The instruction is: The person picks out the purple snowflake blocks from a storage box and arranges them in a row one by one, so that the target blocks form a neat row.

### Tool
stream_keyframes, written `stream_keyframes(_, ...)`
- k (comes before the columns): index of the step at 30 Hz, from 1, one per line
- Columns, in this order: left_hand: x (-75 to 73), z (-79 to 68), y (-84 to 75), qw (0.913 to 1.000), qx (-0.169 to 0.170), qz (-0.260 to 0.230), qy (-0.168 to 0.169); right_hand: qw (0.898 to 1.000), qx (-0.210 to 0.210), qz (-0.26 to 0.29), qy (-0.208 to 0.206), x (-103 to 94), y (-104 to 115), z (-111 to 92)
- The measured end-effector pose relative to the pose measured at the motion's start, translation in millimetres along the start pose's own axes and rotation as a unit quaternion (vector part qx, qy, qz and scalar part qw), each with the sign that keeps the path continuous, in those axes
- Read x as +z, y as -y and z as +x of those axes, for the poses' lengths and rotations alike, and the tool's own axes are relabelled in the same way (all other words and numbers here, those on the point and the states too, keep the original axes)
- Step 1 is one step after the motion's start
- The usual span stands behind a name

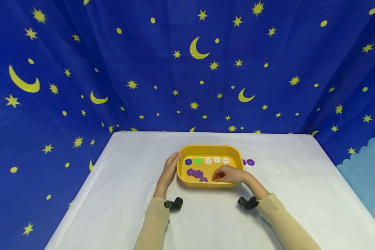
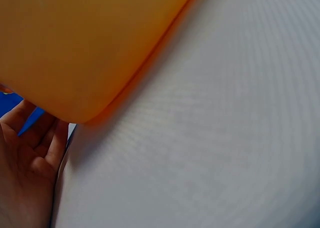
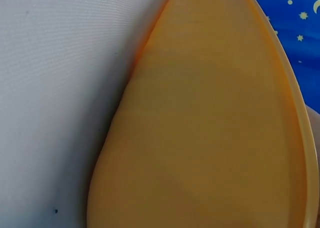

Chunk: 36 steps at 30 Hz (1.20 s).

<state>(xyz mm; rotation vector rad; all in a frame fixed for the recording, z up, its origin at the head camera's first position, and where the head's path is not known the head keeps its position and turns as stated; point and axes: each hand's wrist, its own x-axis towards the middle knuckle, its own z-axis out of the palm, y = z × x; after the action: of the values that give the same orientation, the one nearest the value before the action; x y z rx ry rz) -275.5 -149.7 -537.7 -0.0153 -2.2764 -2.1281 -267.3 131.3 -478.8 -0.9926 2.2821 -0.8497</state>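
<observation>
A yellow plastic tray (image 1: pixel 210 185) stands on the white-covered table. My left hand (image 1: pixel 169 169) rests against its left end, fingers extended along the outer wall; the left wrist view shows this hand (image 2: pixel 32 160) beside the tray's corner. Over the front rim reaches my right hand (image 1: pixel 229 174), its bent fingers low inside the tray; whether they pinch a piece I cannot tell. In the tray, a back row has a dark blue snowflake disc (image 1: pixel 188 161), a green disc (image 1: pixel 198 160) and several white snowflake discs (image 1: pixel 217 160). Several purple snowflake discs (image 1: pixel 197 174) lie bunched at front left.
Right of the tray, purple snowflake discs (image 1: pixel 251 162) lie on the white tablecloth (image 1: pixel 287 180). A blue curtain (image 1: pixel 162 69) with yellow moons and stars encloses the back and sides. Black wrist cameras (image 1: pixel 174 203) are strapped to both forearms.
</observation>
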Motion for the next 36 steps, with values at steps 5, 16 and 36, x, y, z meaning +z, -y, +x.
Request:
stream_keyframes(5,-0.4,0.7,1.4,1.0,-0.004,0.002,0.001,1.0,0.005,0.01,0.008,-0.4,-2.7,-0.3)
stream_keyframes(16,-0.3,-0.7,1.8,1.0,-0.004,0.003,0.0,0.994,0.026,0.101,0.023,-4.3,-7.0,2.3)
stream_keyframes(36,0.5,-8.1,-13.8,0.9998,-0.015,0.002,0.015,0.971,0.036,0.152,-0.179,-5.9,-5.0,-1.0)
